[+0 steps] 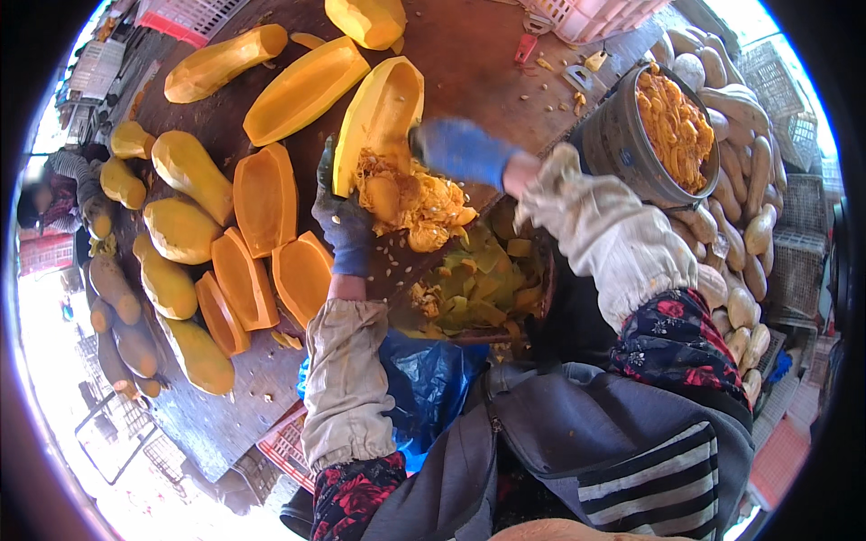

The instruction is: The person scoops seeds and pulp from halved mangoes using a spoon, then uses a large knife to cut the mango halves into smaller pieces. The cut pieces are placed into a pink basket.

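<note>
My left hand [344,220], in a dark blue glove, grips the left side of a halved, peeled squash [399,101] that lies cut face up on the brown table [473,61]. Against its right edge is my right hand [463,150], blue-gloved and blurred by motion; its fingers are curled, and whether they hold a tool cannot be told. Stringy orange pulp with seeds [423,203] bulges from the near end of the half. Hollow squash halves [265,199] and whole peeled squashes [183,230] lie to the left. Loose seeds dot the table beside the pulp.
A bucket of orange pulp [643,142] stands right, before a heap of unpeeled squashes [737,162]. Green-yellow peelings [487,277] fill a container below my hands. Peelers [526,47] lie near a pink crate [595,17]. Another person [61,182] is at the far left, beyond unpeeled squashes.
</note>
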{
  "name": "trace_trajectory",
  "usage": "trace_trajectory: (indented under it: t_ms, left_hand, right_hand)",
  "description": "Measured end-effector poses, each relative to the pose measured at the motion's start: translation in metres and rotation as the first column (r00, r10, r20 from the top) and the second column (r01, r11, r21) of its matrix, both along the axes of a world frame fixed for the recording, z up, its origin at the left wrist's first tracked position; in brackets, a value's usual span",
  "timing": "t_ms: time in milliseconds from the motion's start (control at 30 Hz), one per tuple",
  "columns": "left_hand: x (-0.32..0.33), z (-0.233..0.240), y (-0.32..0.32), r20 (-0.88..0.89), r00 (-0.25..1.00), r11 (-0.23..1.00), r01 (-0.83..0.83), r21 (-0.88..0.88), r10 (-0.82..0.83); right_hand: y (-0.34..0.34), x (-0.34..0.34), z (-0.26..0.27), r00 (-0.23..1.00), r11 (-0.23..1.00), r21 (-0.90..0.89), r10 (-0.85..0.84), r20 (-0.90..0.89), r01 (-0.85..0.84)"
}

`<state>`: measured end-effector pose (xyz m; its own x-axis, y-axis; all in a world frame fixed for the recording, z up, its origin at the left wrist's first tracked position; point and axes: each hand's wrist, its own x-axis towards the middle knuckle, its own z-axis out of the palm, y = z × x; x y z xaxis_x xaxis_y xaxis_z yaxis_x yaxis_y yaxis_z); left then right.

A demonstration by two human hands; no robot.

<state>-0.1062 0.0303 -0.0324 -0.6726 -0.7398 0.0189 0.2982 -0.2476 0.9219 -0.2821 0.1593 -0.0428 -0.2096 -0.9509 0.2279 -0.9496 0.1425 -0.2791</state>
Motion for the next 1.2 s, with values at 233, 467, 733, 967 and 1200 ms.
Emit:
trace_trajectory:
  t_ms: [233, 467, 733, 967, 1200]
  left_hand:
    - [-0.004, 0.016, 0.009, 0.305, 0.932, 0.841, 0.002, -0.541, 0.194]
    - [0.007, 0.002, 0.0, 0.245, 0.965, 0.926, 0.0, -0.377, 0.099]
    - [0.011, -0.015, -0.006, 0.304, 0.94, 0.98, -0.111, -0.164, 0.157]
    - [0.006, 0.007, 0.012, 0.365, 0.922, 0.988, -0.09, -0.125, 0.13]
    - [0.002, -0.017, -0.016, 0.226, 0.969, 0.988, -0.075, -0.132, 0.103]
  right_hand:
    - [-0.028, -0.023, 0.03, 0.952, 0.907, 0.321, -0.302, 0.049, 0.271]
    - [-0.015, -0.004, 0.034, 0.997, 0.964, 0.263, 0.022, 0.077, -0.042]
    - [-0.06, -0.057, 0.041, 0.31, 0.84, 0.32, -0.476, 0.823, 0.438]
    - [-0.093, -0.058, 0.018, 0.82, 0.944, 0.234, -0.321, 0.474, 0.234]
    - [-0.075, 0.001, 0.011, 0.99, 0.989, 0.087, 0.126, -0.07, -0.12]
